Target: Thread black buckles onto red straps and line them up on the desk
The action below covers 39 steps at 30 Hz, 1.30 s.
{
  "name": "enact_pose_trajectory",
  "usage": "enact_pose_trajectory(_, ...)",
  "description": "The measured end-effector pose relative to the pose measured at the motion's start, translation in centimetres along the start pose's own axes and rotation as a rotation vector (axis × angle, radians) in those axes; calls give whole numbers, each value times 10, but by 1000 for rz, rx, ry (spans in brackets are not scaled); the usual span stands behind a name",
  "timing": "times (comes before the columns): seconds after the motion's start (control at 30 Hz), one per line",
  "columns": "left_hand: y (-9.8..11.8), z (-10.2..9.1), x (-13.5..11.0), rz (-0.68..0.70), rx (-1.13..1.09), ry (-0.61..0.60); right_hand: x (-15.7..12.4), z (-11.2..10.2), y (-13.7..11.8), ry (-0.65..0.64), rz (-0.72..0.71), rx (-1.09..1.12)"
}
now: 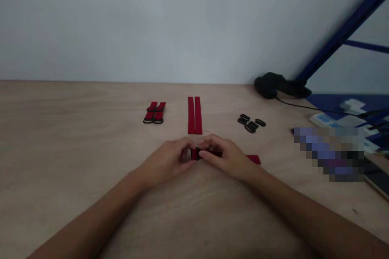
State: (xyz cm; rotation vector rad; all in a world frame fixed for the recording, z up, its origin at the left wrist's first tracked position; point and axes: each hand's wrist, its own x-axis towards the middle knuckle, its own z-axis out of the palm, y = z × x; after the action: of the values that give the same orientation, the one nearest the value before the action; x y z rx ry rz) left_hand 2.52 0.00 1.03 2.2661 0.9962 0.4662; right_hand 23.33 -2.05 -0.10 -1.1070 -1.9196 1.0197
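My left hand (170, 160) pinches the left end of a small black buckle (197, 153), which has red webbing running through it. On the other side, my right hand (229, 158) is closed on the red strap (253, 159) beside that buckle, with thumb and fingertips against it. The strap's free end sticks out to the right beneath my right hand. Part of the threading is hidden by my fingers. Just beyond both hands lie two flat red strips (195, 115), side by side.
Two red straps fitted with black buckles (154, 113) lie at the back left. Several loose black buckles (251, 124) are at the right. Farther off sit a black device (279, 85) with a cable and a pixelated patch (331, 151). A pale wall (136, 24) closes off the table's back.
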Motion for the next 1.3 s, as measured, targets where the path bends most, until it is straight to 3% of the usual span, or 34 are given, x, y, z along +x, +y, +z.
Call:
enact_pose_trajectory(0.2, -3, 1, -1, 54, 23, -46, 2, 0, -4, -2, -117, -246)
enact_pose_trajectory(0.33, -2, -1, -2, 74, 63, -32, 3, 0, -7, -18, -176, -276)
enact_pose_trajectory(0.63, -1, -1, -1, 190, 198, -85, -1, -1, -8, -91, -120, -99)
enact_pose_trajectory(0.77, -1, -1, -1, 194, 195, -71, -1, -2, -10, -42, -91, 84)
enact_pose_trajectory(0.9, 2, -3, -1, 148, 139, -31, 0, -2, -10, 60, 30, 200)
enact_pose_trajectory(1.07, 4, 2, 0, 53, -2, -14, 0, 1, -8, 112, 129, 186)
enact_pose_trajectory(1.3, 1, 11, 1, -6, -103, 0, -2, 10, -8, 151, 129, -19)
